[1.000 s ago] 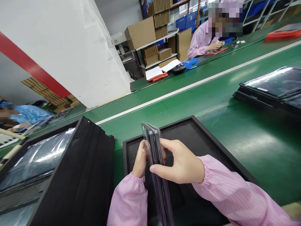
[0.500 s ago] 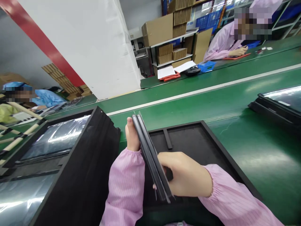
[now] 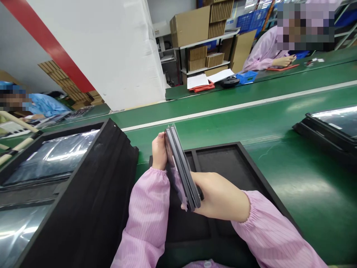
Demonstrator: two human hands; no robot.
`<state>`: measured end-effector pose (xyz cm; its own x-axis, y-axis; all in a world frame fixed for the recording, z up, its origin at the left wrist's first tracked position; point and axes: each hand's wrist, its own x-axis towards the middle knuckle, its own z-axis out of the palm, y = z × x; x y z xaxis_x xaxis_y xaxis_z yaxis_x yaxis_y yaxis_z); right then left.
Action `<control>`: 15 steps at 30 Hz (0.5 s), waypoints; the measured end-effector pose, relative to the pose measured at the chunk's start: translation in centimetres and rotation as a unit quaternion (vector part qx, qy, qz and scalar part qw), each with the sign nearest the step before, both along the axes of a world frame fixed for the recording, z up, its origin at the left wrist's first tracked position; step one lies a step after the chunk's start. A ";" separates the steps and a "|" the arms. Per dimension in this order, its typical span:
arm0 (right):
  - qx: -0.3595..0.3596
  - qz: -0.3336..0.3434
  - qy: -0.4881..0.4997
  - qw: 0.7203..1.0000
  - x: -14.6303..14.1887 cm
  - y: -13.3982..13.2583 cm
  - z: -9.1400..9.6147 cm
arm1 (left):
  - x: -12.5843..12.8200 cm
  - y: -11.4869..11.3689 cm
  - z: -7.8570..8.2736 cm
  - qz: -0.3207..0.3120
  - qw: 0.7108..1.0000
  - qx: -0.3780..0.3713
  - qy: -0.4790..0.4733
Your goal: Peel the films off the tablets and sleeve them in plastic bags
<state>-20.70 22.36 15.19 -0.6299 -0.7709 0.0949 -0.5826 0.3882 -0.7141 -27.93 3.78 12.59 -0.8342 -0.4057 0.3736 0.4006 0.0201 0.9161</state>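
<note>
While both hands [image 3: 159,152] clasp them, two apparent tablets [image 3: 180,167] stand edgewise.

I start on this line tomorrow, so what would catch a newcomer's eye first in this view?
The dark slabs stand out first, held on edge at the centre between the left hand and the right hand, above a black tray. Left of them rises a black foam stack. Behind, a green belt crosses the view, and a red stripe marks the white wall at upper left.
</note>
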 end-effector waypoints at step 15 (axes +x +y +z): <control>0.017 -0.034 0.006 0.999 -0.5 1.3 0.6 | -1.0 1.0 -0.6 -0.015 1.000 0.003 -0.011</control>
<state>-21.16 23.64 15.79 -0.6795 -0.7295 0.0780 -0.5631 0.4504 -0.6928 -28.93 4.73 11.97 -0.8535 -0.3832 0.3532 0.3811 0.0034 0.9245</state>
